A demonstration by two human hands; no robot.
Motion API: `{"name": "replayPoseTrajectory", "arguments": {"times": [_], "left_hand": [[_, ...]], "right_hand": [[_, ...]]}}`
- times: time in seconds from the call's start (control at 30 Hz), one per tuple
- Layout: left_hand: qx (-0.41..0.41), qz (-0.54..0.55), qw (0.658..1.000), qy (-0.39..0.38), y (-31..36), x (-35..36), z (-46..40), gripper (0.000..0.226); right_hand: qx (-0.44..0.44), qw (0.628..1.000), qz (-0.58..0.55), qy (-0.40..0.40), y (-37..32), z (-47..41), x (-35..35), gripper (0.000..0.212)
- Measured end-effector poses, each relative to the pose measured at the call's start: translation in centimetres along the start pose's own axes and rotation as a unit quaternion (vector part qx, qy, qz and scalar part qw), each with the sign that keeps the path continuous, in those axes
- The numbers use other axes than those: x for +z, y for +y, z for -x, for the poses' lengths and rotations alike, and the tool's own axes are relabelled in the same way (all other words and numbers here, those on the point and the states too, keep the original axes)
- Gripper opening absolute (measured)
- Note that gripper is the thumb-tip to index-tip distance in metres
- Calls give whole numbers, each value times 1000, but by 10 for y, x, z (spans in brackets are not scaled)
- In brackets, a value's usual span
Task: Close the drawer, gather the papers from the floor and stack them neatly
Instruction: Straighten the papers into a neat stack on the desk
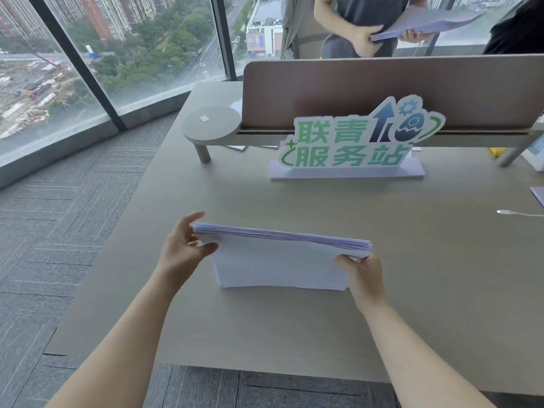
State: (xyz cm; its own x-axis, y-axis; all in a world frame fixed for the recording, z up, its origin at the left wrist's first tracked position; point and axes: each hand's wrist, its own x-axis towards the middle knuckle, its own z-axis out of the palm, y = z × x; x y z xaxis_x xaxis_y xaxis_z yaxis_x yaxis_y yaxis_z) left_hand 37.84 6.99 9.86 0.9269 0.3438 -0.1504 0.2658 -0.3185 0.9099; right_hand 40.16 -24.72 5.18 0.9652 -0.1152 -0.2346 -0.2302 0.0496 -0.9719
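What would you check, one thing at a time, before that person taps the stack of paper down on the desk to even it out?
1. Both ends held: ok. The left hand holds one end of the paper stack, and the right hand pinches the other.
2. Stack standing on edge: ok, its lower edge is at the desk.
3. Sheets aligned: not ok, the top edges fan out unevenly.
4. Desk space beneath and around: ok, the sign and the cable lie well away.
5. Floor free of papers: cannot tell, only part of the carpet shows.
6. Drawer closed: cannot tell, no drawer is in view.
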Motion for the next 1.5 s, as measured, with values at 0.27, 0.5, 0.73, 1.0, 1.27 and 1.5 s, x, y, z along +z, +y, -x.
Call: {"name": "replayPoseTrajectory", "arguments": {"times": [0.27,0.5,0.73,1.0,1.27,1.5], "left_hand": [[-70,109,991,44,-21,40,18,24],[-4,199,977,80,-3,55,19,19],[0,280,957,71,-11,62,26,10],[-60,330,932,139,7,61,10,35],[-33,301,942,146,4,66,8,33],[-34,289,947,139,6,68,5,26]], "right_hand": [[-40,999,-13,33,2,3,3,13],[-108,989,-60,78,-4,3,0,31],[-124,990,-41,54,10,7,-12,46],[-137,982,-81,100,-12,0,3,37],[-112,986,-75,101,-16,-6,4,22],[-124,984,-71,103,-16,-4,7,22]]}}
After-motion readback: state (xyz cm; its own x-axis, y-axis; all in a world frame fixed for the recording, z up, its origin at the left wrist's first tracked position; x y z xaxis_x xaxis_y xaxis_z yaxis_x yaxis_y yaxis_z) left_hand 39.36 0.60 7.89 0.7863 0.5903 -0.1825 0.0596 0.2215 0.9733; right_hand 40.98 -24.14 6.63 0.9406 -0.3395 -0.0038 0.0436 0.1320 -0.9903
